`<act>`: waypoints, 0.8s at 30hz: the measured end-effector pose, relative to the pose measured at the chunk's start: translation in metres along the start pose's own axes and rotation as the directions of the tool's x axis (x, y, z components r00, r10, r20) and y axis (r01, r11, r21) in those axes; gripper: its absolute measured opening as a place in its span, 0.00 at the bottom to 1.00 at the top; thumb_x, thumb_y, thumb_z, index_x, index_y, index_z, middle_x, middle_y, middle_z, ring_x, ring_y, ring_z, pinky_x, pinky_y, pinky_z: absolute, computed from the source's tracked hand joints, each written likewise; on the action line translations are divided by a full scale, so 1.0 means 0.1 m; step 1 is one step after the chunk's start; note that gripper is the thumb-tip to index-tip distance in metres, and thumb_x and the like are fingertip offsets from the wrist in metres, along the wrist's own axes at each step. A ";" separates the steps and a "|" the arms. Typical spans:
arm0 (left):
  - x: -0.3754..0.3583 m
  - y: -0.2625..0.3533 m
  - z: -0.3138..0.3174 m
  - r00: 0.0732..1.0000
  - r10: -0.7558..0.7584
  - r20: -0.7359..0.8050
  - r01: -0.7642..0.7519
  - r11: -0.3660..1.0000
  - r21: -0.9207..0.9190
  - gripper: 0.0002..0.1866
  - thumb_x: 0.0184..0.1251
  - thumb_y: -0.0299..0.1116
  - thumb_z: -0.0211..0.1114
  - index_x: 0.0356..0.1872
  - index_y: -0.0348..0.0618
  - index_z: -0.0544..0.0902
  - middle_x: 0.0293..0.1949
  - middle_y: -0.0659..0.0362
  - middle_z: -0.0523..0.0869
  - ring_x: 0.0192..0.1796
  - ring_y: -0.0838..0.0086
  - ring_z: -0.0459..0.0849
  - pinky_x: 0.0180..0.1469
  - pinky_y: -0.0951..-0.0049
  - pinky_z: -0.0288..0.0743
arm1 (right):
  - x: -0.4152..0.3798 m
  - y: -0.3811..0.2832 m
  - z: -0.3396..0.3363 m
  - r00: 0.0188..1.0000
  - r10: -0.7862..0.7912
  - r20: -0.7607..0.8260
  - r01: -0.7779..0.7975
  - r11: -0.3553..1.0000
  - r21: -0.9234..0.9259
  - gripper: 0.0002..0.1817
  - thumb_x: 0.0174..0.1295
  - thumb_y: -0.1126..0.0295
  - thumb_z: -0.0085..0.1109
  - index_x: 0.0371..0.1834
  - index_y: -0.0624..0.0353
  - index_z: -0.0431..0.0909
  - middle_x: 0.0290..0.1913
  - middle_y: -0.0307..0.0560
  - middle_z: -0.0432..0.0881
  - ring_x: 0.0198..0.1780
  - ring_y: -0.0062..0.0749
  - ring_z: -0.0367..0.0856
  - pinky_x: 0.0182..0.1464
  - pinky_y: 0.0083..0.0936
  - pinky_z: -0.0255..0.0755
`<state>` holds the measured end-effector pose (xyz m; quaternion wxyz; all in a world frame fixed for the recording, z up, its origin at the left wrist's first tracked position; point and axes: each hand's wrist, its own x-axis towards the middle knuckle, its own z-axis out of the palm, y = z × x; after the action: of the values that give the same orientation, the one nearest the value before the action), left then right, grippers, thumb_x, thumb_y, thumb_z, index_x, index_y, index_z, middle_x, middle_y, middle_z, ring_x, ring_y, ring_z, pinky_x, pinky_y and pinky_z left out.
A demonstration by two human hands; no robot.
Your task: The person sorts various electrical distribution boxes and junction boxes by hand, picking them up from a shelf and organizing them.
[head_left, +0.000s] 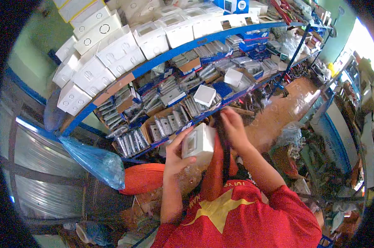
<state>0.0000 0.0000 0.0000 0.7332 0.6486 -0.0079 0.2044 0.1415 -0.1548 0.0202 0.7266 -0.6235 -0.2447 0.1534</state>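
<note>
My left hand grips a white square plastic box by its left side and holds it up in front of the lower shelf. My right hand is raised just right of the box, with its fingers curled at the blue edge of the shelf. A dark strap hangs down right beside that hand; I cannot see whether the fingers grip it. Another white square box lies on the shelf just above both hands. Both my sleeves are red.
Blue metal shelving holds several white junction boxes on top and cartons of grey switch parts below. A blue plastic bag hangs at the left. An orange-red object sits under it. Cluttered goods and an aisle lie to the right.
</note>
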 end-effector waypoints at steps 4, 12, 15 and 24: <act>0.04 -0.10 0.09 0.995 0.075 -0.072 -0.079 0.996 -0.052 0.49 0.39 0.49 0.80 0.63 0.29 0.70 0.60 0.51 0.75 0.62 0.67 0.73 0.66 0.66 0.61 | 0.01 -0.08 -0.27 0.995 0.099 -0.003 -0.093 0.954 0.284 0.13 0.71 0.68 0.43 0.49 0.63 0.75 0.41 0.48 0.83 0.39 0.33 0.83 0.44 0.28 0.77; 0.04 -0.11 -0.03 0.928 0.071 -0.366 -0.162 0.961 -0.225 0.49 0.49 0.60 0.70 0.63 0.30 0.67 0.59 0.49 0.75 0.59 0.62 0.76 0.62 0.63 0.68 | -0.03 0.01 -0.18 0.993 0.015 0.117 -0.035 0.985 0.167 0.23 0.69 0.63 0.44 0.63 0.64 0.68 0.56 0.49 0.78 0.50 0.33 0.79 0.52 0.27 0.73; 0.02 -0.11 -0.03 0.910 0.005 -0.415 -0.130 0.953 -0.275 0.48 0.49 0.61 0.70 0.62 0.31 0.68 0.59 0.48 0.75 0.60 0.63 0.76 0.62 0.63 0.69 | 0.03 0.20 -0.12 0.976 0.013 0.217 -0.034 0.995 0.092 0.25 0.68 0.75 0.42 0.69 0.62 0.62 0.59 0.47 0.75 0.56 0.31 0.75 0.58 0.25 0.67; -0.16 -0.04 -0.24 0.947 0.177 -0.267 -0.177 0.984 0.024 0.45 0.46 0.55 0.71 0.60 0.29 0.71 0.58 0.48 0.76 0.60 0.63 0.75 0.64 0.65 0.64 | 0.29 -0.51 0.31 0.770 0.015 0.637 0.174 0.957 -0.233 0.12 0.63 0.67 0.58 0.36 0.69 0.78 0.28 0.44 0.81 0.33 0.26 0.77 0.38 0.27 0.71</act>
<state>-0.0199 0.0175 -0.0117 0.7063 0.6115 0.0334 0.3550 0.1446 -0.1227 0.0783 0.5127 -0.6200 -0.5200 0.2867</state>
